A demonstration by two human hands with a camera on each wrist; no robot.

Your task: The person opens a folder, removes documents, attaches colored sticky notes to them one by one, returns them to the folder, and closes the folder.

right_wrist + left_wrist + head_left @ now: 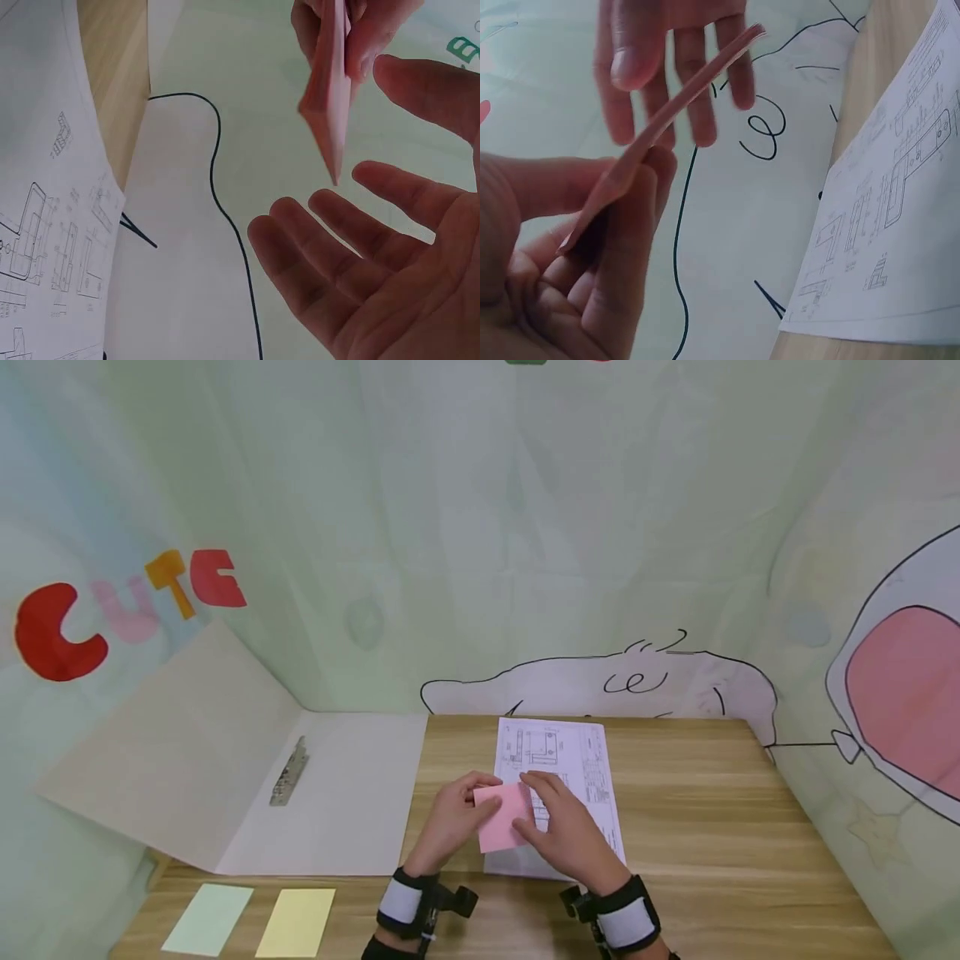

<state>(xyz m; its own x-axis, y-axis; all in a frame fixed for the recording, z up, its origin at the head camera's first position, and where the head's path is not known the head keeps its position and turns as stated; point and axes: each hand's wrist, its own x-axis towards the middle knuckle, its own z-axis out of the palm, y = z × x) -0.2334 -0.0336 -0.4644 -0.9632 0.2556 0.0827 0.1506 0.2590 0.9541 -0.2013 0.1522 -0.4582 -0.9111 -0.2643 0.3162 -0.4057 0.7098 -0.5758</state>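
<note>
A pad of pink sticky notes is held up over printed drawing sheets. My left hand pinches it by its left side, thumb on the near face and fingers behind. In the left wrist view the pad appears edge-on, slightly bent where the fingers grip it. Beside the pad's right edge is my right hand. Its fingers are spread and loosely bent, apart from the pad in the right wrist view, with nothing between them.
An open file folder with a metal clip lies at the left, its cover raised against the cloth backdrop. Pale green paper and yellow paper lie near the front left of the wooden table.
</note>
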